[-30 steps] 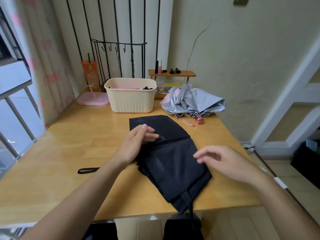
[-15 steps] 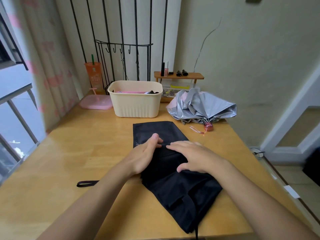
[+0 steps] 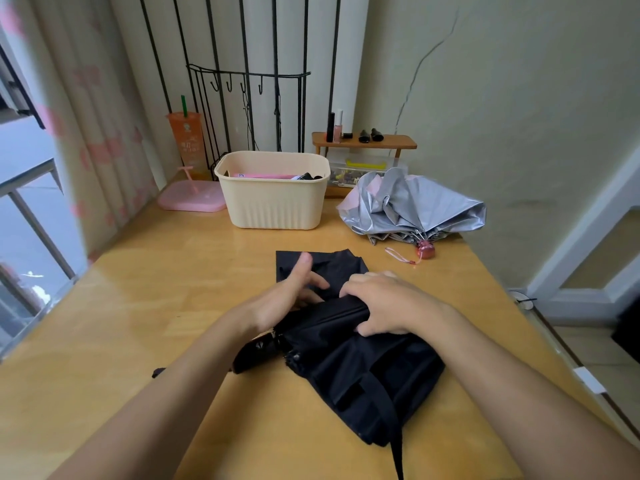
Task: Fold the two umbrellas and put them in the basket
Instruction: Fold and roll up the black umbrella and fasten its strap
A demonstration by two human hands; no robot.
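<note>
A black umbrella lies collapsed in the middle of the wooden table, its canopy loose and its handle end pointing left. My right hand grips a rolled fold of the black cloth, fingers curled over it. Beside it, my left hand rests on the cloth with its fingers fairly straight and thumb raised. A silver umbrella with a pink lining and pink handle lies crumpled at the back right. The cream basket stands at the back centre, with pink and dark items inside.
A pink tray and an orange cup sit left of the basket. Behind the basket rises a black wire rack. A small wooden shelf carries cosmetics. The table's right edge drops to the floor.
My right hand has gone from hovering to curling over the black cloth and rolling a fold. The left hand stayed on the canopy. The umbrella's handle now shows at the left.
</note>
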